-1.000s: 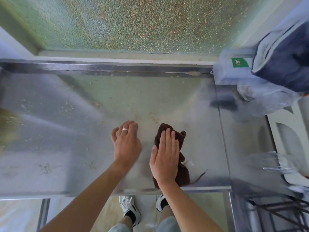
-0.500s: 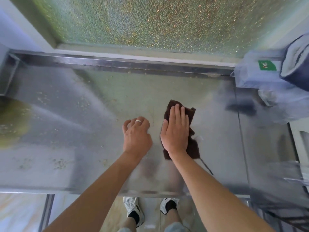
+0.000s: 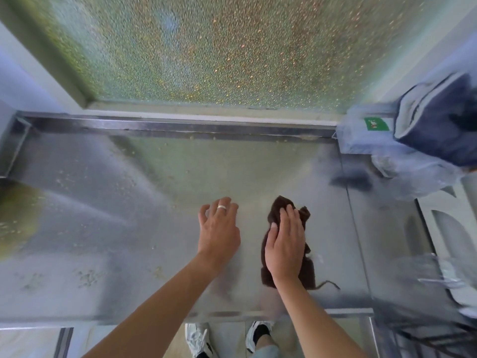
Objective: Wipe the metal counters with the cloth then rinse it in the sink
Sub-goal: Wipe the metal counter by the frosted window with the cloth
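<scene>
A dark brown cloth (image 3: 276, 211) lies bunched on the metal counter (image 3: 144, 202), right of centre. My right hand (image 3: 285, 244) presses flat on top of it with straight fingers and covers its middle. My left hand (image 3: 219, 228), with a ring on one finger, rests on the bare metal just left of the cloth, fingers bent loosely and holding nothing. Pale crumbs and smears are scattered over the counter's left and middle parts. No sink shows in this view.
A frosted glass pane (image 3: 219, 47) rises behind the counter's raised back rim. At the right stand a pale blue bag with a green label (image 3: 366, 138) and a dark blue bundle (image 3: 438, 125). A seam (image 3: 357, 228) divides off a second counter section. My shoes (image 3: 198, 339) show below the front edge.
My right hand slid the cloth away from me, then back toward the front edge. My left hand stayed beside it on the metal, its fingers now slightly more spread.
</scene>
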`<state>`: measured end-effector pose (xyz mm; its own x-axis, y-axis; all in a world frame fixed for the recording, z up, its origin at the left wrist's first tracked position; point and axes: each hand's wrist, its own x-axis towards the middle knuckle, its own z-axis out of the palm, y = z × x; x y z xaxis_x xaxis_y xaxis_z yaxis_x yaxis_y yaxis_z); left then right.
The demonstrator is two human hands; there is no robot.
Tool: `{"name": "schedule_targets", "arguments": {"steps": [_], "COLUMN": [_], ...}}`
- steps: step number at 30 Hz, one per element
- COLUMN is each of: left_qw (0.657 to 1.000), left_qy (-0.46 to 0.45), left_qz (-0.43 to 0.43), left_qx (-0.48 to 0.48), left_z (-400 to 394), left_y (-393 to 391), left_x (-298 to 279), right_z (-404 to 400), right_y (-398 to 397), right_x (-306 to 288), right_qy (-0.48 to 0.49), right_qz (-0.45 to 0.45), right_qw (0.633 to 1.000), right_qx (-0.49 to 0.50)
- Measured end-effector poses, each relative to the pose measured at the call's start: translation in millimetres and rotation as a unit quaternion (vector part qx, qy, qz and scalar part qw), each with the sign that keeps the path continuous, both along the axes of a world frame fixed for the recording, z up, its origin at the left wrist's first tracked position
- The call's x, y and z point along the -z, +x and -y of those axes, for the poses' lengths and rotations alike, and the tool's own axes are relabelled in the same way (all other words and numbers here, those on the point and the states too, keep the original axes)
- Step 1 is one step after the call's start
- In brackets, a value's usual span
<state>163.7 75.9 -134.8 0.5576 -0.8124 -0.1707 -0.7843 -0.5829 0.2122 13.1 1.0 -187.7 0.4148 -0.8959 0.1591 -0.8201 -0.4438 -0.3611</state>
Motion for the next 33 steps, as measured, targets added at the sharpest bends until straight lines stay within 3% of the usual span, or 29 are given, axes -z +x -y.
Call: {"name": "schedule_targets", "arguments": {"steps": [4, 11, 17, 27, 30, 33], "left_qw": [1.0, 1.0, 0.999, 0.998, 0.998, 0.996], "left_qy": [0.01, 0.005, -0.017, -0.022, -0.012, -0.06], "left_qz": [-0.016, -0.014, -0.017, -0.007, 0.001, -0.012], "left_qx": [-0.01, -0.006, -0.044, -0.066, -0.06, -0.064], "left_z": [38.7, 114.2, 165.7, 201.0, 204.5, 204.3], "left_y": [-9.5, -9.3, -4.9, 9.9, 14.0, 12.8], "left_x": [1.6, 9.7, 17.7, 19.6, 20.9, 22.3], "right_z": [22.6, 121.4, 193.2, 247.6, 247.5, 244.3], "right_y": [3.3, 17.8, 42.8, 79.6, 76.9, 75.1], "right_x": [0.3, 9.9, 11.1, 6.2, 6.6, 8.5], "right_qy": [0.006, 0.007, 0.007, 0.004, 0.001, -0.018], "right_qz": [-0.026, 0.015, 0.047, 0.009, -0.008, -0.013], "right_qw": [0.999, 0.999, 0.995, 0.987, 0.991, 1.0], "right_qx": [0.032, 0.031, 0.092, 0.161, 0.135, 0.012]}}
